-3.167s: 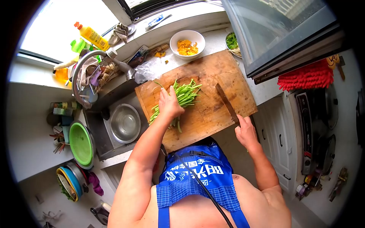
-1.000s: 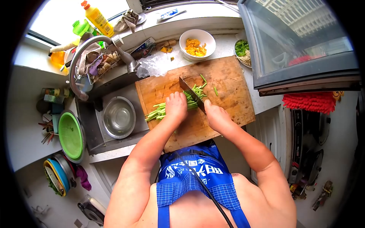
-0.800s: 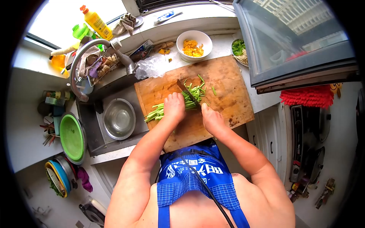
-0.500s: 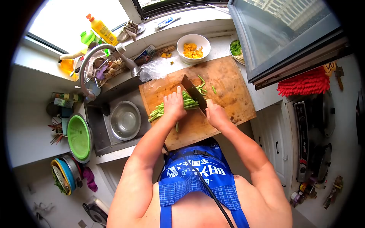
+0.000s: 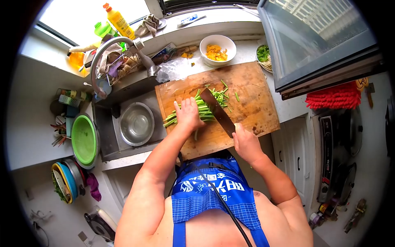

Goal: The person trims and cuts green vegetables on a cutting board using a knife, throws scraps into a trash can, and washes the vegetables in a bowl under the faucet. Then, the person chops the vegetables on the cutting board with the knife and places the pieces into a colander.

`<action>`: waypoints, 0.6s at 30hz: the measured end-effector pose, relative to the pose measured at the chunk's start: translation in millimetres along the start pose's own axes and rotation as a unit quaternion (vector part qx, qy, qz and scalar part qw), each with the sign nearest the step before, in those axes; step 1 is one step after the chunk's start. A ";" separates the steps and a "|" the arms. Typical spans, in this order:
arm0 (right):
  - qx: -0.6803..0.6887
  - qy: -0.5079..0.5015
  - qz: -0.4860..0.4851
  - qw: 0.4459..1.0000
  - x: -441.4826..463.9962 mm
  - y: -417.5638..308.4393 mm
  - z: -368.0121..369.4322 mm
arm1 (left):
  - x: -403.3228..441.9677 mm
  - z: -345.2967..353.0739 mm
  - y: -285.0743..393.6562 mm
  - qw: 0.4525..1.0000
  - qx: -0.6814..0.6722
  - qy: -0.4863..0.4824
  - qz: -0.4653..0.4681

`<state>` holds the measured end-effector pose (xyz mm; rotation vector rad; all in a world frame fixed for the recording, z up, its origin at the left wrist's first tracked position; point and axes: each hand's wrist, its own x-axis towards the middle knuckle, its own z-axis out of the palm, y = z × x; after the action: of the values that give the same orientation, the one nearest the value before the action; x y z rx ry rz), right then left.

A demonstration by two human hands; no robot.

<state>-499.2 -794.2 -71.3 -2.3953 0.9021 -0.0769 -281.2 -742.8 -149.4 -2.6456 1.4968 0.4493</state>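
My left hand [image 5: 188,114] lies on the bundle of green stalks [image 5: 203,110] with its fingers spread, pressing it on the wooden cutting board [image 5: 255,99]. In my right hand [image 5: 246,142] is the handle of a wide-bladed knife [image 5: 218,112]. The blade slants up and left, its far end beside the stalks. Short cut pieces [image 5: 220,96] lie beyond and to the right of the blade, with one loose piece [image 5: 237,96] farther right.
A white bowl [image 5: 218,50] of orange-yellow food stands behind the board. Left is a sink [image 5: 111,142] with a metal bowl [image 5: 137,123] and a curved faucet [image 5: 95,70]. An open window pane [image 5: 317,41] juts in at the upper right, near a plate of greens [image 5: 263,53].
The stalks now have cut pieces at their right end. My right hand has drawn the knife slightly away to the right, and the fingers of my left hand have spread.
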 end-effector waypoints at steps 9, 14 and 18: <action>-0.016 -0.045 -0.010 0.999 27.7 2.0 7.7 | 7.5 9.9 -8.2 0.998 -0.026 0.001 0.049; -0.017 -0.128 -0.002 0.992 56.2 0.3 -1.4 | 9.8 10.3 -9.5 0.998 -0.030 -0.002 0.061; -0.040 -0.144 -0.006 0.989 78.0 6.3 20.2 | 9.0 12.8 -10.1 0.997 -0.037 0.006 0.065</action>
<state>-437.9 -836.6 -102.5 -2.4044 0.7676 0.3000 -271.1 -742.4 -165.1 -2.6215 1.6944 0.5079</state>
